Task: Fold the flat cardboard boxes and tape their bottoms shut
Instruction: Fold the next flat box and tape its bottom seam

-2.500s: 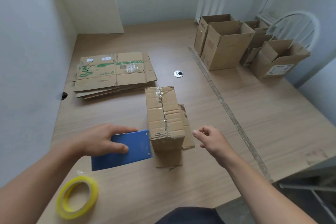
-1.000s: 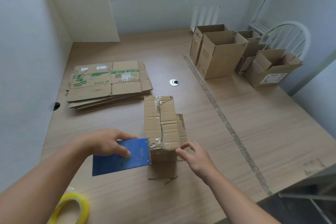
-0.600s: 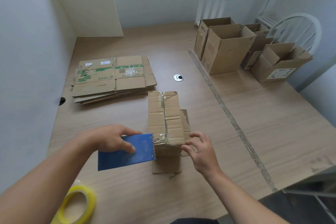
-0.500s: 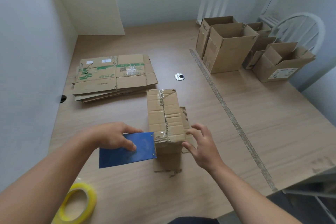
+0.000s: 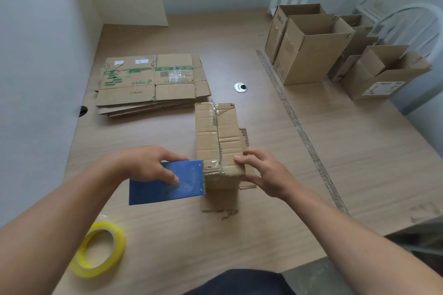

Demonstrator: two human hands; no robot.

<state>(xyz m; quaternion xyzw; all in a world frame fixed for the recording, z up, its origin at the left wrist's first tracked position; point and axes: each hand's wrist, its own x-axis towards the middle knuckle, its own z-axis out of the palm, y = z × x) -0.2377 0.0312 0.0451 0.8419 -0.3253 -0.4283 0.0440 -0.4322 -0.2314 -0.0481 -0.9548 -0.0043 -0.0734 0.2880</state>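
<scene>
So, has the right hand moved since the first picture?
Yes. The right hand has come left to the taped box, which stays put; its fingers now grip the near right corner.

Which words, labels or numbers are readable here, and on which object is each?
None can be read with certainty.
Top flat cardboard: green print and a QR code, blurred.
Label on right open box: too small.
Dark print on far box: blurred.
</scene>
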